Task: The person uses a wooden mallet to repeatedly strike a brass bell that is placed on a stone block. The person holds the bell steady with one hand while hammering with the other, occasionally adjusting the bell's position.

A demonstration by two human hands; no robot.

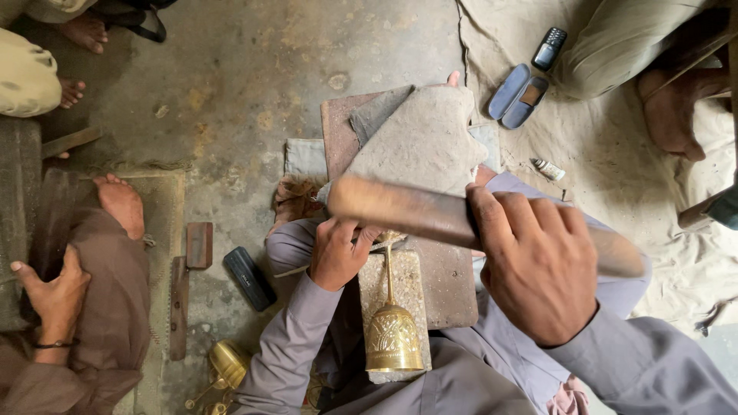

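My right hand (pixel 538 265) grips a long flat wooden tool (pixel 407 209), blurred, held across the middle of the view. My left hand (pixel 337 252) pinches the base of a brass goblet (pixel 392 334) that lies on a rough stone block (pixel 409 280), its engraved cup pointing toward me. A grey cloth (pixel 419 142) drapes over my knee behind the tool. The goblet's foot is partly hidden under the tool and my left fingers.
Another seated person's hand (pixel 55 296) and bare foot (pixel 121 204) are at the left. More brass pieces (pixel 224 367) lie at the bottom left, beside a dark bar (pixel 249 278) and a metal tool (pixel 184 288). An open glasses case (pixel 520 96) and a phone (pixel 549 48) rest at top right.
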